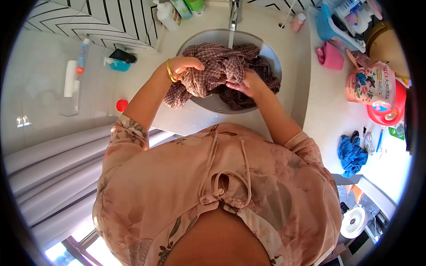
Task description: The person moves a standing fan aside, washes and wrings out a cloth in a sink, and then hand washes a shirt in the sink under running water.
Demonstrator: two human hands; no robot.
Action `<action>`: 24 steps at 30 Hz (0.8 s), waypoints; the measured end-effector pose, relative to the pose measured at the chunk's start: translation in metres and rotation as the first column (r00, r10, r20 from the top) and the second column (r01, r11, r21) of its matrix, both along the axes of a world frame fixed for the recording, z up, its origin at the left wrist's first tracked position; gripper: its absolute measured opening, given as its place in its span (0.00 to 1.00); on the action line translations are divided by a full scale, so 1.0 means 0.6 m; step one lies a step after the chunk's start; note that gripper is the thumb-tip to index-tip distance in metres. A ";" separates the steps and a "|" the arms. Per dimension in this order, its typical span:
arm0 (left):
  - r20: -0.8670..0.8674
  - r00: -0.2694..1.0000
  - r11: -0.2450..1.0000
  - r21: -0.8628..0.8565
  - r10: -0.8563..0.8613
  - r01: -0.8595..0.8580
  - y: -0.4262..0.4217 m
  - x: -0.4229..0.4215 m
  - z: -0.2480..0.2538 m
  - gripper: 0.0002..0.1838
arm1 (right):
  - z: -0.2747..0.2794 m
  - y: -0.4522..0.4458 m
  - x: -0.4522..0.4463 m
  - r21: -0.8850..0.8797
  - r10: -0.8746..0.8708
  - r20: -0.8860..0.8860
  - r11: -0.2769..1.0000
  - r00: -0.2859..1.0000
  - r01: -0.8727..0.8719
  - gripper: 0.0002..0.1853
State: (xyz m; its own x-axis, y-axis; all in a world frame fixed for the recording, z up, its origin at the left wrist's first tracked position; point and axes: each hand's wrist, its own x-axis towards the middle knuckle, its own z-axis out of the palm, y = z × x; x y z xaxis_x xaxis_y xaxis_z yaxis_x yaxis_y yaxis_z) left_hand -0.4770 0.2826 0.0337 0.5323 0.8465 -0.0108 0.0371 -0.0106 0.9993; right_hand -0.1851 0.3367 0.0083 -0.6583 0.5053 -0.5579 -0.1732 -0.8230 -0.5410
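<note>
Where the pale countertop (pixel 321 115) spans the area in front of the person, an oval grey sink (pixel 270 55) is set into it. The checked cloth (pixel 213 66), brown and pinkish, lies bunched in and above the sink. Its left end hangs over the near left rim, while a darker portion rests inside the basin on the right.

The left hand (pixel 184 67), with a gold bangle at the wrist, grips the left part of the bundle; its fingers are closed on the fabric, the thumb on top. The right hand (pixel 248 84) holds the bundle from the right, its fingers clamped on a fold at the lower edge. Both hands are above the basin, apart from each other.

On the right side of the counter stand a blue basket (pixel 330 29) and a floral pouch (pixel 370 86). A crumpled blue cloth (pixel 353 155) lies nearer the person, and a folded pink cloth (pixel 330 56) below the basket. A white pump bottle (pixel 168 16) stands behind the sink, left of the faucet (pixel 233 17), from which a thin stream falls onto the checked cloth.
</note>
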 end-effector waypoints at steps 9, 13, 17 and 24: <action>0.056 0.987 0.886 -0.450 0.151 -0.110 -0.079 0.042 -0.040 0.19 | 0.193 0.112 0.084 0.605 -0.138 0.170 0.797 0.976 0.007 0.05; 0.114 0.942 0.502 -0.862 0.315 -0.064 -0.118 0.129 0.012 0.16 | 0.224 0.119 0.093 0.746 -0.288 0.068 0.650 0.955 0.143 0.04; -0.038 0.846 0.513 -0.781 0.532 -0.357 -0.106 0.091 -0.005 0.19 | 0.204 0.135 0.125 0.673 -0.412 0.065 0.690 0.909 0.265 0.08; -0.217 0.873 0.685 -0.549 0.436 -0.479 -0.095 0.066 0.102 0.12 | 0.097 0.054 0.146 0.749 -0.011 0.589 0.381 0.808 -0.542 0.19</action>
